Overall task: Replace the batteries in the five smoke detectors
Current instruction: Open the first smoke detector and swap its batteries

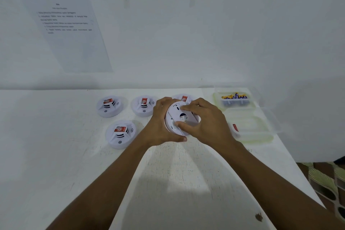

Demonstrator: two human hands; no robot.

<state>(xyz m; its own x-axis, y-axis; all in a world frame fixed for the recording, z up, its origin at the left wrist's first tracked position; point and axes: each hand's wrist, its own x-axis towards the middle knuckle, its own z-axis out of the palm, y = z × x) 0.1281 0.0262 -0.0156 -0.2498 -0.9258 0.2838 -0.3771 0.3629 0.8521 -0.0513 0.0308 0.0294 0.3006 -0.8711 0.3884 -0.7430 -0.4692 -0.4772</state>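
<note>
White smoke detector [172, 115] sits gripped in the left hand [160, 127] while the right hand [207, 121] grips its back.

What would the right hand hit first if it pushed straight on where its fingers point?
The right hand points left onto the held smoke detector, whose back its curled fingers grip; behind that, probably the left hand.

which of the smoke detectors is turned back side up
The round white plastic smoke detector gripped by the left hand and right hand: its flat back faces the camera. The other four detectors sit on the white table, red-stickered domes up.
</note>
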